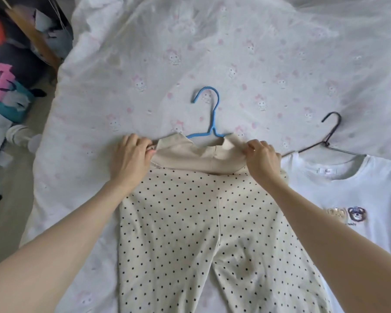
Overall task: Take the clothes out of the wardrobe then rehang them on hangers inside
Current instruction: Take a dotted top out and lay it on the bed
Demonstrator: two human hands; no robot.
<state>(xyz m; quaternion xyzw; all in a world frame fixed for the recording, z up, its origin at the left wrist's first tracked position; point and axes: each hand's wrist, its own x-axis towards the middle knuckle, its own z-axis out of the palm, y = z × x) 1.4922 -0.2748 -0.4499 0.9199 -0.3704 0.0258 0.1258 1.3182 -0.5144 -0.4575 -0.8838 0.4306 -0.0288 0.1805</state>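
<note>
Both hands are on the waistband of the polka-dot trousers (212,233), which lie flat on the bed (145,53) so the cloth stays spread; the left hand (131,158) pinches one corner, the right hand (261,160) the other, each grip clamped on fabric; between them the blue hanger (209,123) sits tucked into the band, hook pointing away, likely being seated; just beside the right grip lies a white T-shirt (339,195), already on its black hanger (327,136).

A single head-worn camera looks steeply down, close over the bed (246,53) (wide-angle, edges bowed).
</note>
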